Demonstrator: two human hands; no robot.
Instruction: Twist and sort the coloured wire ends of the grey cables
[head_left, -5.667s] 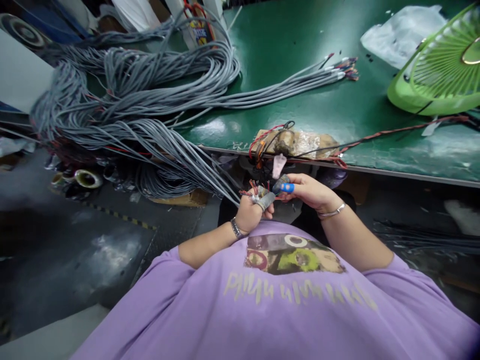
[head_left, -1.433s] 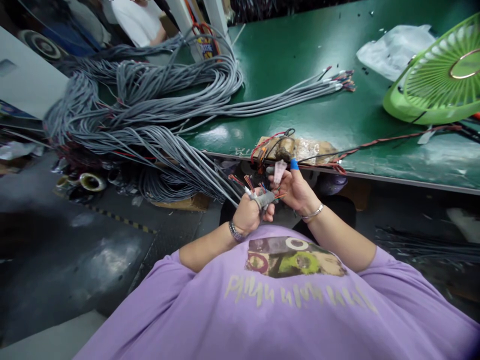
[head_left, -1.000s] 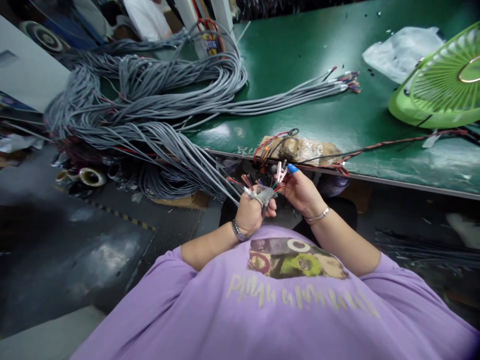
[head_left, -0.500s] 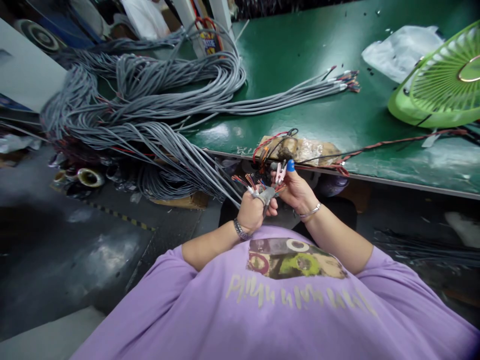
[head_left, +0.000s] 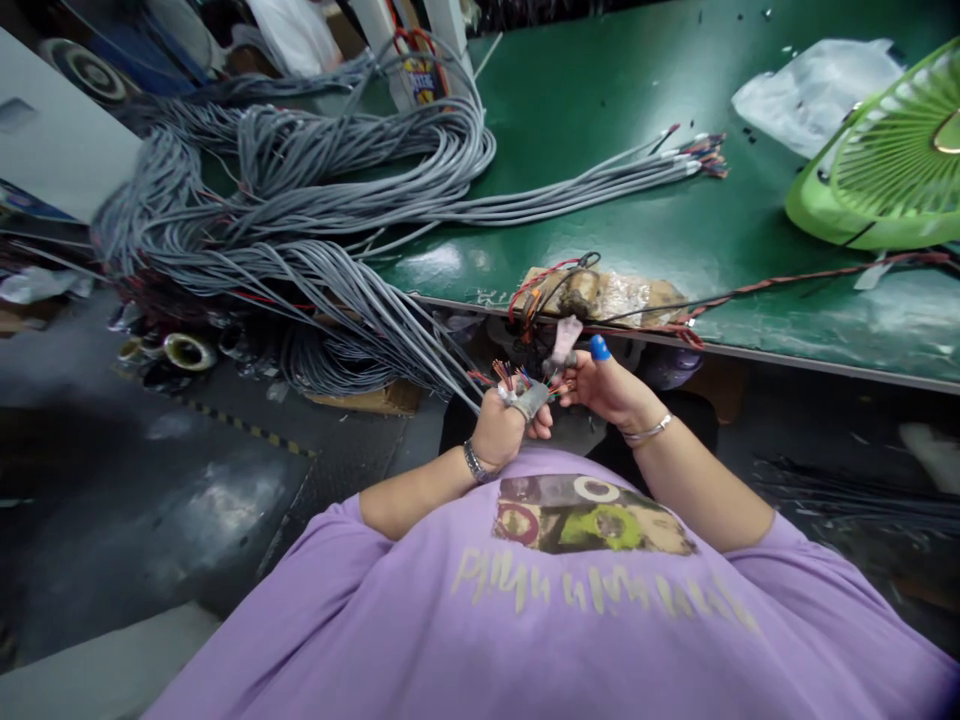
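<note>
My left hand (head_left: 501,425) is closed round the end of a grey cable (head_left: 420,350), whose coloured inner wires (head_left: 511,377) fan out above the fist. A grey wrap covers one of its fingers. My right hand (head_left: 611,385) is just to the right, fingers pinched on one of those thin wires, with a blue cap (head_left: 599,348) on a fingertip. Both hands hover below the bench edge, close to a small pale pink clip (head_left: 564,338) hanging there. A watch is on the left wrist, a bangle on the right.
A big heap of grey cables (head_left: 300,200) spills off the green bench (head_left: 675,230) at left. A bundle with stripped ends (head_left: 694,150) lies across it. A green fan (head_left: 885,160), a plastic bag (head_left: 810,80) and a wooden block with red-black wires (head_left: 600,290) sit nearby. Tape rolls (head_left: 184,350) lie below.
The right hand has shifted a little right and down along the wire ends, its blue-capped finger now lower beside the pink clip. The left fist has kept its grip in place.
</note>
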